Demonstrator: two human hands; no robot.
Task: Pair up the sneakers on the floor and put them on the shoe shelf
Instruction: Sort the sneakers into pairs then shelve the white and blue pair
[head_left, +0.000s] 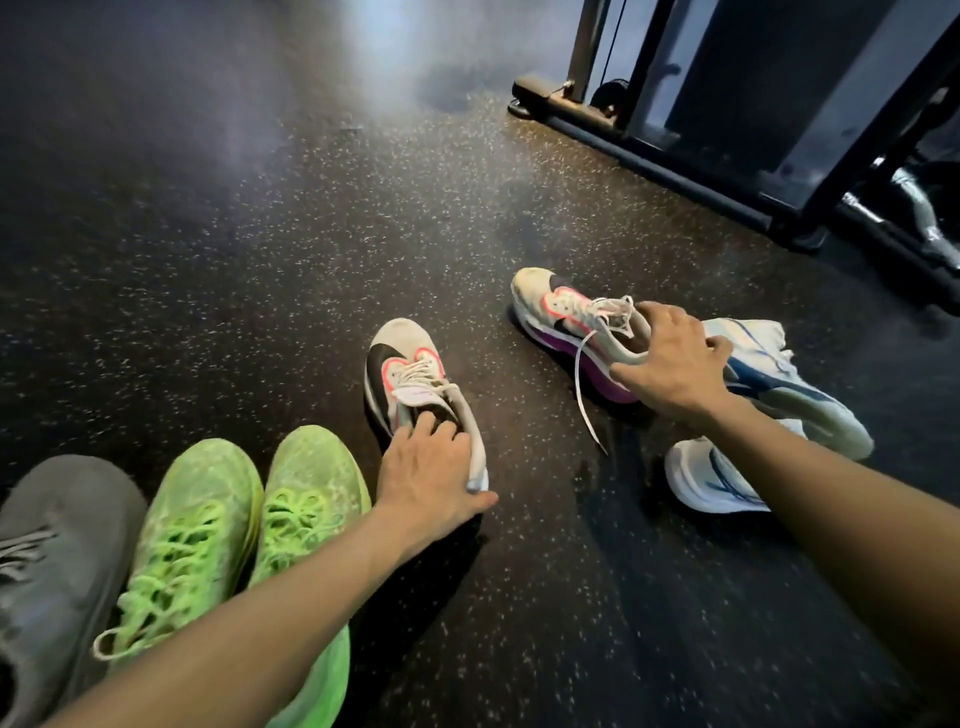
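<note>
No readable brand (shoe logos blurred).

The left hand covers the heel of the near white sneaker, fingertips lost inside its opening. The right hand masks the collar of the far white sneaker, so its heel can't be made out. The right forearm crosses the two blue-striped sneakers, hiding their middles. The grey sneaker runs off the left edge. The left forearm cuts across the green pair, one heel gone below the frame. The gym machine is cropped top and right, its far parts blurred.
</note>
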